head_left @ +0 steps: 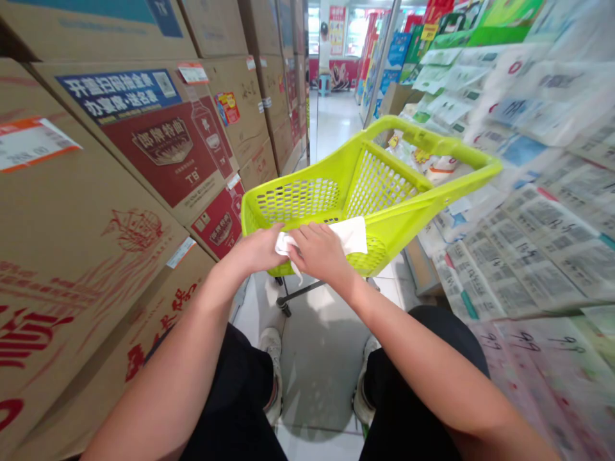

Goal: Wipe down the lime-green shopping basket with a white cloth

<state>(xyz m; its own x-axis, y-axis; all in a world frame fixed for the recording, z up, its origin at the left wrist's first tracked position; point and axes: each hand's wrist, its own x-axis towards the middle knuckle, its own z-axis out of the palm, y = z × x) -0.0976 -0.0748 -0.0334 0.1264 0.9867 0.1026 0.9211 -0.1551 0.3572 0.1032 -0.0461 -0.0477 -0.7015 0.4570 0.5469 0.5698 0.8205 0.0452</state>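
Note:
A lime-green plastic shopping cart [317, 176] stands in front of me, its near basket wall and rim right at my hands. My right hand [317, 250] is closed over a white cloth [353, 234], which sticks out flat to the right along the cart's rim. Between the two hands the same cloth is bunched up, with a thin end hanging below. My left hand [262, 250] is closed at the bunched end, close against the cart wall; its fingertips are partly hidden. Inside, the basket has a slatted divider [372, 182], and the handle bar lies at upper right.
Stacked cardboard cartons [168, 147] with price tags line the left. On the right, shelves hold blurred plastic-wrapped packs [519, 230]. My knees and shoes [271, 365] flank the cart's wheels [284, 308]. Far down the tiled aisle a person [325, 54] is near a blue stool [325, 83].

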